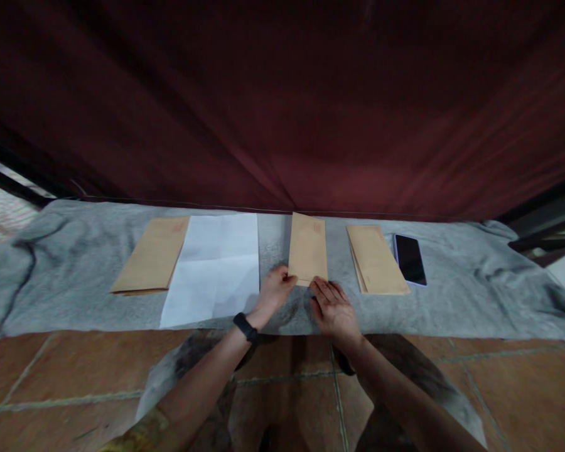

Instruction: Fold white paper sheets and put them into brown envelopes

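A brown paper envelope [307, 248] lies upright before me on the grey cloth, small red print near its top right and a fold line along its near edge. My left hand [276, 285], a dark band on its wrist, pinches the envelope's near left corner between thumb and fingers. At the near right corner, my right hand [334, 306] rests with its fingers stretched out flat, fingertips touching the paper. Left of my left hand is a white sheet of paper [216, 267] with fold creases.
More brown envelopes [153, 254] lie in a pile at the left, partly under the white sheet. To the right are further envelopes [376, 260], overlapping a phone [410, 258]. Grey cloth [475, 282] covers the narrow surface; a dark red curtain [282, 113] hangs behind it.
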Motion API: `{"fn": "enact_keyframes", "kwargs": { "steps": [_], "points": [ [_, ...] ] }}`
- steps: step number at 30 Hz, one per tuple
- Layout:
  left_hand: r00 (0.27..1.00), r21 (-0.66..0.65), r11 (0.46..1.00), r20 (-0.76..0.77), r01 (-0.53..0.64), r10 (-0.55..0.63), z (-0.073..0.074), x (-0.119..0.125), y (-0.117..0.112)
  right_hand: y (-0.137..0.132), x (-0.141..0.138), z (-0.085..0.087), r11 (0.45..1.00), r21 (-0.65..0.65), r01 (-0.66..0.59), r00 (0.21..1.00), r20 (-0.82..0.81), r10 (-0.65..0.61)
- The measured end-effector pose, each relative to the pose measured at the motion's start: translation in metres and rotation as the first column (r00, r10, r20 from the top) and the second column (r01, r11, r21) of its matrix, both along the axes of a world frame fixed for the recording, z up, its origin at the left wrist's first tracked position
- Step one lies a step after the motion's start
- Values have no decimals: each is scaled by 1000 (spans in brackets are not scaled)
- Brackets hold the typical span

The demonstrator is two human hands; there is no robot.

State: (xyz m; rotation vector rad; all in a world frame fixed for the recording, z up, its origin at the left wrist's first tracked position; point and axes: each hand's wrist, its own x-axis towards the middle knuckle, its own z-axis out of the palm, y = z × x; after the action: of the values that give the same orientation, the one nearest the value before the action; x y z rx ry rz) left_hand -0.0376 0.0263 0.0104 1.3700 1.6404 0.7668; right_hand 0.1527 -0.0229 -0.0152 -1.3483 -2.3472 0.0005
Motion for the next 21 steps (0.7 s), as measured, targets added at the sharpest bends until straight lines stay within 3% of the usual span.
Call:
{"fn": "enact_keyframes", "kwargs": {
  "steps": [4,9,17,21],
  "points": [
    [981,-68,998,194,-15,28,0,2,0,4,-1,5,1000,-2,-1,1000,29,1],
    [905,-84,996,421,-36,69,13,4,-6,8,-5,11,1000,-10,11,998,67,-10],
    [834,-66,998,549,-18,52,24,17,-15,16,-10,22,994,15,105,983,149,-106],
    [756,-25,999,655,43,-16,34,21,-15,26,-2,34,990,16,142,987,79,-143]
  ]
}}
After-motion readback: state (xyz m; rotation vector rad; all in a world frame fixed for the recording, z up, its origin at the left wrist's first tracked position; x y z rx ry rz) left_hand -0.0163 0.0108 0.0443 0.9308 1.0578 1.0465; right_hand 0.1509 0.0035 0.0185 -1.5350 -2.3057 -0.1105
